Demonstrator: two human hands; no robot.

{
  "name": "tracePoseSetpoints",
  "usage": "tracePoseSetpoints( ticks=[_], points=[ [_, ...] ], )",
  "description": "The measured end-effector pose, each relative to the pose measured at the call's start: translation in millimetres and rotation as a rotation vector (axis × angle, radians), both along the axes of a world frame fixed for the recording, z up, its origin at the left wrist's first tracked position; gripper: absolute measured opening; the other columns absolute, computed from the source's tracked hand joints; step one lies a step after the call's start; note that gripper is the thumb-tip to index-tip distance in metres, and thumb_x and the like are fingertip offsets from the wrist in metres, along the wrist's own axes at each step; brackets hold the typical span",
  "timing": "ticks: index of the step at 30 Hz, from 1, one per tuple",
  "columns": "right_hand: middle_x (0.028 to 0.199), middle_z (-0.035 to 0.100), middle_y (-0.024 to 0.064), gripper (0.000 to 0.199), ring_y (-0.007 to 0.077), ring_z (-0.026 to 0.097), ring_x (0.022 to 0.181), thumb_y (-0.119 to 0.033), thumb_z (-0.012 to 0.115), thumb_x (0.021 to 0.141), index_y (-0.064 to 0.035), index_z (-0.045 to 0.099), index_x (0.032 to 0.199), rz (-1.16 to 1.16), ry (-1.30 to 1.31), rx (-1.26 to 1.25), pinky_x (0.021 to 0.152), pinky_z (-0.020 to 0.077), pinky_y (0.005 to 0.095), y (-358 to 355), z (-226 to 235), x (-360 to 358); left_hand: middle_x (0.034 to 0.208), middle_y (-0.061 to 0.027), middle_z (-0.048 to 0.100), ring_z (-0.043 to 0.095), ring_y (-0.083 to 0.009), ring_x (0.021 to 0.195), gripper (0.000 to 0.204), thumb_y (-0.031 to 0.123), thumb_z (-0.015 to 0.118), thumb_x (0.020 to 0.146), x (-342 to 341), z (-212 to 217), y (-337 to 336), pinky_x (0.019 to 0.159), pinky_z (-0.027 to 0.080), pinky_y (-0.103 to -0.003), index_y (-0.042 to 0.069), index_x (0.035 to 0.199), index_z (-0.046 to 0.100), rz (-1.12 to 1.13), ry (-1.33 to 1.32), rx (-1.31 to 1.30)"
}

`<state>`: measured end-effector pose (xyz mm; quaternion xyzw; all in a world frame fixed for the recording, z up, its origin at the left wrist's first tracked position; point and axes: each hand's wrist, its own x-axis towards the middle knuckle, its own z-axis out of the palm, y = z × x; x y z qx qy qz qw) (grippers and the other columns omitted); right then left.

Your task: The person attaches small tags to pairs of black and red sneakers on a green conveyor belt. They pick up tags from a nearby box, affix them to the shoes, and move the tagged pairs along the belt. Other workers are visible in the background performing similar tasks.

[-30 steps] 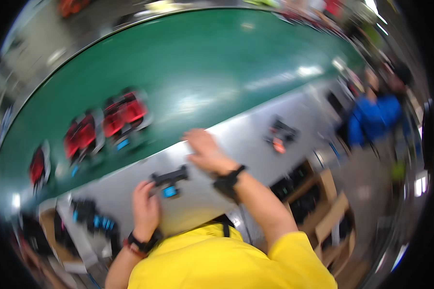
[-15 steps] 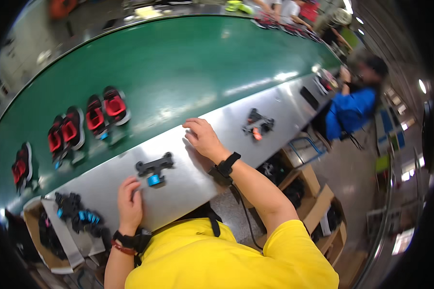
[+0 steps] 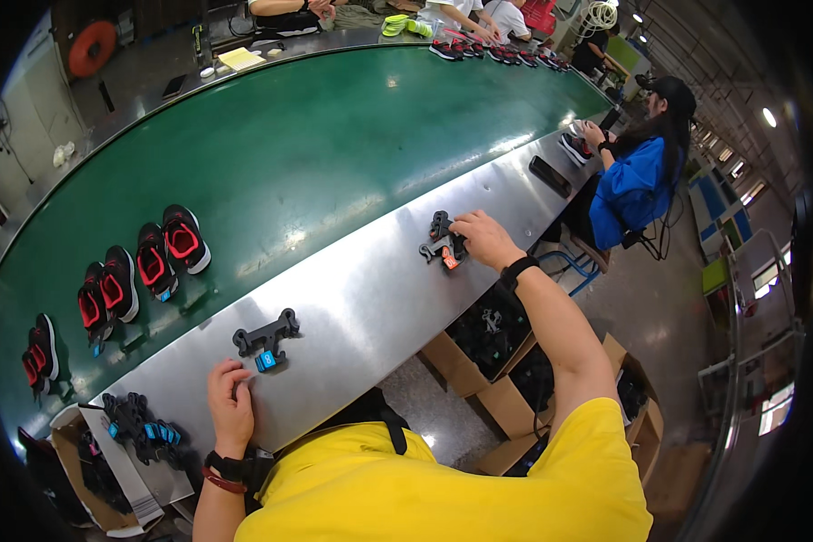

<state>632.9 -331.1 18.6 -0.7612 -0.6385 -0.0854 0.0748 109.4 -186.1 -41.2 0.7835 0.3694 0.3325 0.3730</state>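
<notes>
My right hand is stretched out to the right over the metal ledge. Its bent fingers close on the edge of a small cluster of black plastic shoe hangers, one bearing an orange tag. Near the ledge's front edge rests my left hand, holding nothing, with its fingers slightly curled and apart. Just beyond those fingertips lies another black shoe hanger with a blue tag, not gripped. A heap of similar black hangers with blue tags sits at the lower left.
Black-and-red shoes stand on the green conveyor belt at left. Open cartons of black parts are below the ledge, and another carton is at lower left. A person in blue handles a shoe at right, beyond a dark phone.
My right hand has moved right from the middle of the ledge to the orange-tagged hangers. My left hand stays by the blue-tagged hanger. The view has shifted slightly.
</notes>
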Motion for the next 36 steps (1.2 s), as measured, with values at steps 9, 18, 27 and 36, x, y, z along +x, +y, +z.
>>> tracePoseSetpoints(
  ticks=[9,18,27,36],
  points=[
    [0.096,0.063,0.0074,0.023,0.029,0.058,0.099,-0.003,0.063,0.076,-0.0095,0.066,0.098,-0.009,-0.018,-0.122,0.085,0.0501,0.0395,10.3,-1.5,11.2,0.111,-0.0127,0.058,0.054,-0.0329,0.115,0.019,-0.008,0.052,0.082,4.5,-0.6,-1.3,0.101,0.042,-0.04,0.002,0.093,0.064,0.005,0.024,0.013],
    [0.091,0.058,0.0132,0.017,0.0338,0.059,0.093,-0.003,0.057,0.08,-0.0081,0.064,0.095,-0.032,0.107,-0.047,0.081,0.0496,0.0437,11.3,-6.1,13.5,0.109,-0.0125,0.057,0.053,-0.0328,0.113,0.019,-0.008,0.052,0.081,7.7,-0.1,-2.7,0.101,0.042,-0.04,0.003,0.092,0.064,0.012,0.016,0.028],
    [0.098,0.06,0.0095,0.016,0.0312,0.058,0.095,-0.018,0.07,0.077,-0.0109,0.068,0.091,0.043,0.154,0.074,0.083,0.0478,0.0421,13.8,2.9,-4.8,0.109,-0.0122,0.057,0.053,-0.0328,0.113,0.018,-0.008,0.053,0.082,10.1,1.5,-4.0,0.101,0.041,-0.041,0.003,0.092,0.064,0.029,0.024,0.003],
    [0.126,0.056,0.0085,0.026,0.0305,0.046,0.122,-0.028,0.08,0.068,-0.0125,0.071,0.087,0.006,0.063,-0.128,0.1,0.0368,0.0448,25.0,-1.4,-32.8,0.108,-0.0119,0.058,0.052,-0.0346,0.113,0.018,-0.007,0.055,0.081,15.1,7.7,-4.0,0.101,0.041,-0.042,0.004,0.091,0.065,0.026,0.056,0.028]
  ],
)
